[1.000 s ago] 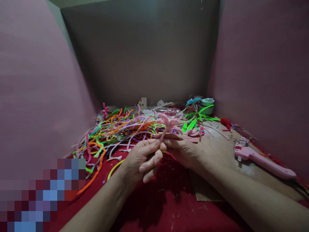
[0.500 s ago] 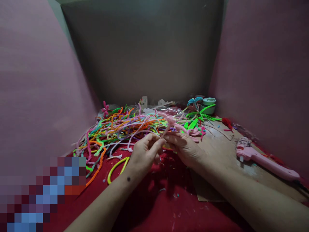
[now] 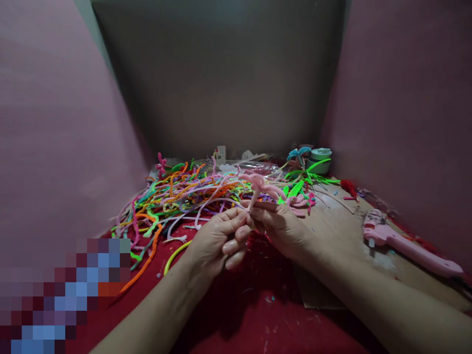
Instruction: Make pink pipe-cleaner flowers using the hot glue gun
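Note:
A pink pipe-cleaner flower (image 3: 258, 184) with looped petals stands upright on its short stem above my fingertips. My left hand (image 3: 224, 236) pinches the lower end of the stem between thumb and index finger, its other fingers curled loosely below. From the other side, my right hand (image 3: 278, 223) closes its thumb and fingers on the same stem, touching the left fingertips. The stem's very end is hidden by the fingers. Behind the flower lies a tangled heap of coloured pipe cleaners (image 3: 184, 196).
On the right, a pink glue gun (image 3: 409, 246) lies on a brown board (image 3: 339, 226). A mint-green jar (image 3: 319, 161), a blue flower (image 3: 299, 153) and a red piece (image 3: 348, 188) sit at the back right. Red cloth (image 3: 236, 314) covers the front. Walls rise on three sides.
My left hand rolled over, back upward, then turned again with its fingers curled below. The flower turned on its stem and its petals shifted. My right hand stayed nearly in place.

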`<state>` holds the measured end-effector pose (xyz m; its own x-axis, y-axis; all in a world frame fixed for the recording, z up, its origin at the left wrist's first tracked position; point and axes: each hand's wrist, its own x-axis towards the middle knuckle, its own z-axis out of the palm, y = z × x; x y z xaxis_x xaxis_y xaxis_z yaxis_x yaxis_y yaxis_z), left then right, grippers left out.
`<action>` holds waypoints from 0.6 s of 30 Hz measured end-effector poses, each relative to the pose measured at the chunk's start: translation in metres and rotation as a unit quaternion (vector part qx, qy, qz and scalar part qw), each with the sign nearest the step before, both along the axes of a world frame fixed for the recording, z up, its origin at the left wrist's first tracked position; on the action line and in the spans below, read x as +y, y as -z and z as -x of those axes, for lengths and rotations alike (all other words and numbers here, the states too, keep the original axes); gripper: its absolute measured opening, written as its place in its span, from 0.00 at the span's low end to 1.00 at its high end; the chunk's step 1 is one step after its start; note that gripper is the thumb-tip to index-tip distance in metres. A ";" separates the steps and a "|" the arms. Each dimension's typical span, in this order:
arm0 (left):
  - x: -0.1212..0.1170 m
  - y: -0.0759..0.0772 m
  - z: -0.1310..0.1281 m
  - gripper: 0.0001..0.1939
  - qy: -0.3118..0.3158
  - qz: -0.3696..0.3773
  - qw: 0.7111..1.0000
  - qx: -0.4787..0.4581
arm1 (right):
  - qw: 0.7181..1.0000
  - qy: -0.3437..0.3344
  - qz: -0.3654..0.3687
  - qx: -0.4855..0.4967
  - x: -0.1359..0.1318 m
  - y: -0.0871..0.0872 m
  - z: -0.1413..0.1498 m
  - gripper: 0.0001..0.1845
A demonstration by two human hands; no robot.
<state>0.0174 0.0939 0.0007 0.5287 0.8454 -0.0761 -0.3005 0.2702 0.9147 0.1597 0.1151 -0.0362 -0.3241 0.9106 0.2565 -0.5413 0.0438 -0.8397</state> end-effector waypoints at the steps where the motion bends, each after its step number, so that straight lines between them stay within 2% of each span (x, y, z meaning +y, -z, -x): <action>1: 0.000 -0.001 0.000 0.06 0.009 0.005 1.000 0.001 | 1.000 0.000 0.004 0.008 0.000 0.000 0.000 0.04; 3: -0.002 -0.003 -0.001 0.08 -0.001 -0.022 0.999 0.049 | 1.000 0.015 0.016 0.018 0.000 0.002 0.000 0.04; 5: -0.005 -0.003 -0.002 0.10 -0.060 -0.106 0.981 0.151 | 0.998 0.049 0.022 0.017 -0.001 0.002 0.001 0.04; 6: -0.006 -0.002 -0.003 0.10 -0.107 -0.169 0.957 0.212 | 0.997 0.068 0.020 0.012 -0.002 0.002 0.001 0.04; 7: -0.008 0.000 -0.003 0.09 -0.155 -0.241 0.919 0.271 | 0.996 0.085 0.016 0.002 -0.004 0.001 0.002 0.04; 9: -0.009 0.005 -0.002 0.06 -0.229 -0.380 0.823 0.355 | 0.994 0.105 0.002 -0.025 -0.007 -0.002 0.002 0.04; 10: -0.008 0.008 -0.001 0.05 -0.247 -0.434 0.779 0.378 | 0.993 0.109 -0.011 -0.039 -0.009 -0.004 0.003 0.04; 11: -0.008 0.010 0.000 0.05 -0.253 -0.471 0.749 0.392 | 0.992 0.111 -0.027 -0.054 -0.011 -0.006 0.003 0.04; 12: -0.008 0.012 0.000 0.06 -0.254 -0.489 0.735 0.396 | 0.990 0.114 -0.044 -0.067 -0.012 -0.007 0.003 0.04; 13: -0.007 0.012 0.001 0.07 -0.253 -0.489 0.736 0.394 | 0.988 0.120 -0.059 -0.076 -0.013 -0.008 0.003 0.03; 14: -0.007 0.010 0.000 0.08 -0.250 -0.472 0.752 0.387 | 0.986 0.126 -0.066 -0.082 -0.014 -0.009 0.003 0.03; 15: -0.008 0.008 0.000 0.08 -0.244 -0.441 0.779 0.374 | 0.986 0.129 -0.066 -0.086 -0.014 -0.008 0.002 0.04; 18: -0.010 -0.003 -0.003 0.10 -0.188 -0.291 0.890 0.295 | 0.991 0.112 -0.040 -0.066 -0.014 -0.007 0.001 0.04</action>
